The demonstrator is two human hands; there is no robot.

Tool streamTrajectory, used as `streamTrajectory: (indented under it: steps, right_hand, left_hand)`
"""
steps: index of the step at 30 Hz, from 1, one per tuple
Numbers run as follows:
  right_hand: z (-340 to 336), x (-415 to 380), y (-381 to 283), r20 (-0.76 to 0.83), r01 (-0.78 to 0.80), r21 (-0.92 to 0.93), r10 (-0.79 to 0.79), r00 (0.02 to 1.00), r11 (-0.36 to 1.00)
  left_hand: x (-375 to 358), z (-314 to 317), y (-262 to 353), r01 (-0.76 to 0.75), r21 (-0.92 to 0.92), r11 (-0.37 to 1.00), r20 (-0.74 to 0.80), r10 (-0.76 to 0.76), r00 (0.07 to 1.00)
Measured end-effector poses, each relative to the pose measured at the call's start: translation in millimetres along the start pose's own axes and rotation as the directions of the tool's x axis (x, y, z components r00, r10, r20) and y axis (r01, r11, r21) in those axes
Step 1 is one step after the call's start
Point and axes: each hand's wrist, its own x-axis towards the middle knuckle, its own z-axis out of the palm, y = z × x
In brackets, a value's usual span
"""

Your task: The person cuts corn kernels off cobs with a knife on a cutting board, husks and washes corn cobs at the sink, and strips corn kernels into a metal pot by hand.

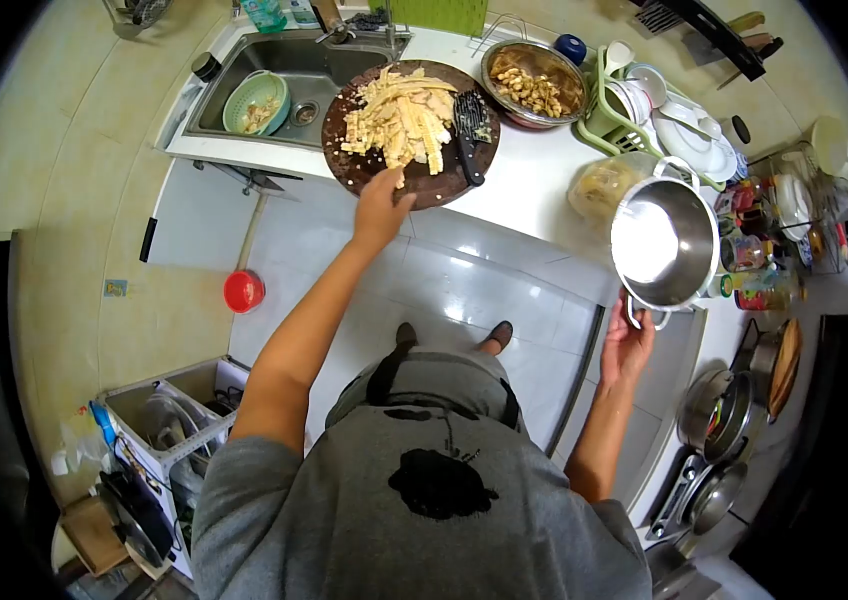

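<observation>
My right hand (627, 345) grips a side handle of a shiny steel pot (689, 245), which is tilted so its bare inside faces up toward me. On the left, my left hand (381, 212) is at the near rim of a round dark cutting board (344, 165), fingers drawn together beside a small pale bit of food; what they hold is hard to see. A heap of pale yellow cut strips (404, 110) covers much of the board. Right of the heap lies a black-handled knife (471, 150) with a dark, speckled blade.
Left of the board is a sink (329, 70) holding a green colander (256, 103). Behind the pot are a metal bowl (534, 85) of brownish pieces, a plastic bag (604, 187) and a green dish rack (599, 110). Bottles (769, 290) line the right side. A red bucket (244, 291) stands on the floor.
</observation>
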Motion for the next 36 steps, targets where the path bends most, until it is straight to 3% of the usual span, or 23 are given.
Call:
streamTrajectory:
  steps: [2, 7, 12, 16, 17, 20, 22, 24, 30, 36]
  right_hand:
    - [17.0, -3.8, 26.1, 0.081, -0.101, 0.035, 0.098, 0.992, 0.994]
    - [55.5, -7.0, 78.0, 0.055, -0.293, 0.005, 0.292, 0.955, 0.956]
    - [69.7, 2.4, 103.5, -0.036, -0.360, -0.147, 0.359, 0.933, 0.921]
    - [78.0, 25.9, 110.5, -0.026, -0.372, -0.311, 0.384, 0.923, 0.875]
    - [77.5, 35.1, 113.1, -0.020, -0.375, -0.337, 0.392, 0.920, 0.863]
    - [81.8, 54.5, 121.7, -0.031, -0.382, -0.375, 0.401, 0.916, 0.844]
    - [90.7, 62.2, 125.7, -0.026, -0.389, -0.380, 0.411, 0.911, 0.839]
    - [102.0, 67.6, 127.3, -0.055, -0.412, -0.376, 0.424, 0.904, 0.830]
    - [118.0, 70.4, 135.5, -0.101, -0.418, -0.384, 0.412, 0.905, 0.823]
    - [135.0, 62.7, 162.9, -0.139, -0.389, -0.334, 0.363, 0.921, 0.859]
  left_hand:
    - [-0.5, -15.7, -30.2, 0.022, 0.029, 0.999, -0.023, -0.021, 1.000]
    - [14.9, -29.1, -79.5, 0.017, 0.081, 0.997, -0.022, -0.015, 1.000]
    - [48.3, -17.6, -91.5, -0.016, 0.081, 0.997, -0.041, 0.019, 0.999]
    - [90.1, 0.4, -99.0, 0.070, 0.150, 0.986, -0.042, -0.065, 0.997]
    - [102.3, 3.4, -100.7, 0.108, 0.103, 0.989, -0.009, -0.108, 0.994]
    - [135.4, 13.4, -97.5, 0.154, 0.224, 0.962, 0.104, -0.180, 0.978]
    - [155.5, 11.2, -84.9, 0.226, 0.335, 0.915, 0.251, -0.318, 0.914]
    - [168.3, 25.2, -89.8, 0.249, 0.393, 0.885, 0.305, -0.381, 0.873]
    - [171.6, 43.9, -94.0, 0.208, 0.315, 0.926, 0.290, -0.302, 0.908]
    - [169.2, 50.9, -108.8, 0.030, 0.282, 0.959, 0.139, -0.071, 0.988]
